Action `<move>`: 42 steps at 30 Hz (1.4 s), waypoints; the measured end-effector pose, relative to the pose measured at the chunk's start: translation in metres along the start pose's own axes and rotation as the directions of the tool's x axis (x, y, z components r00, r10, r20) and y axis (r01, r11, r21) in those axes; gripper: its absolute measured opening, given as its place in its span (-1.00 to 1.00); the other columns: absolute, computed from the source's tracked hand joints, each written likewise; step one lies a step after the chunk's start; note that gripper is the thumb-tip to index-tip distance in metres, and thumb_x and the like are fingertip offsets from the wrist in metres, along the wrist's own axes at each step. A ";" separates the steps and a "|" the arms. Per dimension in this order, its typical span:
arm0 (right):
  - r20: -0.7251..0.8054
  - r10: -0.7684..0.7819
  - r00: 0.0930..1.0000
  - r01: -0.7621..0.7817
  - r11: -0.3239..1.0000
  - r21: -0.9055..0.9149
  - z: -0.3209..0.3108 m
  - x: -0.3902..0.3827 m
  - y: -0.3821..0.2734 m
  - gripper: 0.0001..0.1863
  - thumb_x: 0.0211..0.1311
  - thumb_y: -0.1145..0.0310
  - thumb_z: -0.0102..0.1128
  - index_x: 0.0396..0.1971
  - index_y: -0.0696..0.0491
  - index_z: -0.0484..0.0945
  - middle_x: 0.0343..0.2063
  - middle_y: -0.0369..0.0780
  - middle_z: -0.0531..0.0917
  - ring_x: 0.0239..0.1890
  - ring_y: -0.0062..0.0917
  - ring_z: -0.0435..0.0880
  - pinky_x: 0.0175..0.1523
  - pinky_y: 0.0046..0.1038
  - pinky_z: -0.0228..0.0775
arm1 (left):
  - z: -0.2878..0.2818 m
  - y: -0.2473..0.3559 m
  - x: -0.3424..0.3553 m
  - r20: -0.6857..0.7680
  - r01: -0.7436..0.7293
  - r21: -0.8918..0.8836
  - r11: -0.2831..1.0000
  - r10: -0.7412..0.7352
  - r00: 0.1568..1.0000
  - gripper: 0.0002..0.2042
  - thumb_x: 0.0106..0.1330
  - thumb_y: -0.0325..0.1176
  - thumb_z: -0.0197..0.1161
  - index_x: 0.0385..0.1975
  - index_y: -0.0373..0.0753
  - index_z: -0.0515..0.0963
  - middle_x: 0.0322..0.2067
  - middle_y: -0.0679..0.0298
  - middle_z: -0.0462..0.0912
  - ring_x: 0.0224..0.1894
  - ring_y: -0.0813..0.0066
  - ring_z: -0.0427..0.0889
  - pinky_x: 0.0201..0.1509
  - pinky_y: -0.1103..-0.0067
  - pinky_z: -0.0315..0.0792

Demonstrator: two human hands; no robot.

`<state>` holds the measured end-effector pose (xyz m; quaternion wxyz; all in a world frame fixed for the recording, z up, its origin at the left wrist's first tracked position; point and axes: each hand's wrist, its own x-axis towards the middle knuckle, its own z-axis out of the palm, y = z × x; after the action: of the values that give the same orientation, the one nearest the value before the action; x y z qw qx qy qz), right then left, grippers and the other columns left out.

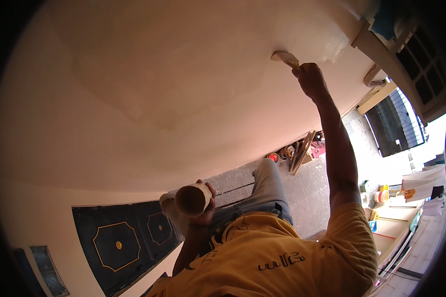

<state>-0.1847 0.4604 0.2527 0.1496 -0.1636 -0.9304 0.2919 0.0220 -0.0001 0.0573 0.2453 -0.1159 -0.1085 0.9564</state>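
My right arm is stretched far up and to the right. That right hand [311,79] is closed round the handle of a wide paintbrush [285,58], whose pale bristles touch the large wall [158,74]. The wall is pale pinkish, with a darker, wet-looking patch across its middle. Low in front of my body, my left hand [209,214] wraps round a pale cylindrical container [192,199]. Its round mouth faces up toward me, and the inside is too shadowed to make out any contents.
A dark door with gold outlines [119,245] stands at lower left. Along the wall's foot lie wooden pieces [302,153] and a round can with a red inside [272,157]. A white bucket [381,196] is at right, beyond it a dark gate [396,123]. A grey surface [228,190] runs beneath my legs.
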 end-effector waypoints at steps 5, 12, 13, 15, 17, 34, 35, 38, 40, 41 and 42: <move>-0.156 -0.038 0.987 0.038 0.999 -0.008 -0.012 -0.028 -0.008 -0.56 0.50 0.12 0.09 -0.38 0.24 0.61 -0.43 0.11 0.66 -0.34 0.07 0.65 -0.24 -0.02 0.44 | 0.007 0.001 -0.001 -0.015 0.001 -0.029 1.000 -0.002 1.000 -0.36 0.32 0.04 0.35 0.33 -0.14 0.43 0.26 0.07 0.44 0.42 0.12 0.30 0.19 -0.04 0.58; -0.326 -0.146 0.934 0.167 0.985 0.036 0.083 -0.016 0.026 -0.73 0.59 0.19 -0.08 -0.17 0.12 0.36 -0.43 0.18 0.65 -0.29 0.18 0.67 -0.28 0.13 0.41 | -0.009 0.006 -0.006 -0.049 -0.032 -0.036 0.999 0.030 0.998 -0.33 0.28 0.06 0.37 0.35 -0.10 0.42 0.26 0.07 0.43 0.39 0.10 0.33 0.18 -0.04 0.58; -0.296 -0.091 0.951 0.104 0.994 0.027 0.109 -0.011 0.030 -0.75 0.59 0.20 -0.09 -0.14 0.11 0.32 -0.42 0.21 0.65 -0.28 0.22 0.66 -0.25 0.16 0.40 | -0.008 0.006 -0.006 -0.051 -0.034 -0.022 0.999 0.032 0.998 -0.33 0.28 0.05 0.38 0.35 -0.11 0.41 0.26 0.06 0.42 0.37 0.07 0.34 0.18 -0.02 0.59; -0.243 -0.027 0.970 0.032 0.999 0.016 0.146 -0.013 0.047 -0.76 0.58 0.21 -0.12 -0.10 0.10 0.28 -0.41 0.23 0.66 -0.26 0.27 0.65 -0.21 0.22 0.39 | -0.011 0.007 -0.007 -0.049 -0.034 -0.007 0.999 0.034 0.998 -0.32 0.27 0.03 0.38 0.36 -0.11 0.40 0.26 0.05 0.40 0.35 0.04 0.35 0.17 0.01 0.60; -0.121 0.072 0.990 -0.071 0.997 0.010 0.154 -0.030 0.052 -0.76 0.55 0.23 -0.12 -0.09 0.12 0.31 -0.35 0.22 0.68 -0.21 0.24 0.67 -0.13 0.20 0.43 | -0.011 0.005 -0.009 -0.047 -0.040 0.003 0.999 0.040 0.998 -0.31 0.27 0.03 0.39 0.37 -0.11 0.39 0.26 0.04 0.40 0.35 0.04 0.35 0.18 0.01 0.60; 0.037 -0.137 0.990 0.142 0.965 -0.221 -0.038 0.057 0.047 -0.49 0.43 0.05 0.15 -0.45 0.28 0.63 -0.34 0.19 0.66 -0.21 0.08 0.66 -0.08 -0.02 0.50 | -0.013 0.012 0.001 -0.010 0.022 -0.002 1.000 -0.022 1.000 -0.32 0.26 -0.03 0.43 0.35 -0.14 0.40 0.25 0.02 0.41 0.35 0.01 0.35 0.19 0.02 0.61; 0.006 -0.072 0.997 0.072 0.988 -0.140 -0.059 0.046 0.026 -0.49 0.44 0.08 0.13 -0.48 0.28 0.63 -0.35 0.18 0.65 -0.24 0.07 0.66 -0.11 -0.03 0.49 | -0.014 0.011 0.001 -0.015 0.022 -0.008 1.000 -0.022 1.000 -0.32 0.26 -0.04 0.43 0.34 -0.14 0.40 0.25 0.02 0.41 0.35 0.01 0.36 0.19 0.02 0.61; -0.188 -0.229 0.955 0.199 0.966 -0.166 -0.082 0.029 0.013 -0.68 0.46 0.26 0.07 -0.32 0.21 0.64 -0.39 0.10 0.65 -0.31 0.03 0.65 -0.17 -0.04 0.48 | -0.015 0.011 0.002 -0.031 0.033 -0.020 0.999 -0.034 0.999 -0.34 0.28 -0.03 0.41 0.34 -0.14 0.41 0.25 0.02 0.42 0.35 0.02 0.35 0.19 0.01 0.61; -0.316 -0.329 0.890 0.279 0.941 -0.193 -0.078 0.019 0.011 -0.77 0.46 0.34 0.02 -0.25 0.16 0.61 -0.41 0.08 0.66 -0.31 0.07 0.65 -0.20 -0.03 0.47 | -0.014 0.012 0.001 -0.025 0.058 -0.026 0.998 -0.059 0.998 -0.36 0.32 0.00 0.36 0.35 -0.14 0.41 0.25 0.01 0.43 0.38 0.04 0.34 0.21 -0.01 0.59; -0.377 -0.337 0.863 0.292 0.941 -0.171 -0.071 0.016 0.006 -0.79 0.47 0.36 0.01 -0.25 0.15 0.60 -0.42 0.07 0.66 -0.30 0.08 0.65 -0.21 -0.03 0.47 | -0.012 0.012 0.000 -0.020 0.057 -0.023 0.998 -0.057 0.998 -0.36 0.34 0.01 0.34 0.35 -0.13 0.40 0.26 0.00 0.43 0.39 0.05 0.33 0.21 -0.01 0.59; -0.425 -0.305 0.852 0.285 0.952 -0.112 -0.056 0.012 -0.001 -0.79 0.47 0.36 0.01 -0.27 0.14 0.59 -0.42 0.08 0.66 -0.29 0.09 0.65 -0.22 -0.03 0.48 | -0.011 0.012 -0.001 -0.012 0.054 -0.021 0.998 -0.054 0.998 -0.37 0.35 0.02 0.33 0.35 -0.13 0.40 0.26 0.00 0.43 0.40 0.06 0.33 0.21 -0.02 0.58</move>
<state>-0.1750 0.4916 0.2997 0.3938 -0.0835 -0.8933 0.2001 0.0202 -0.0093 0.0437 0.2705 -0.1216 -0.1199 0.9474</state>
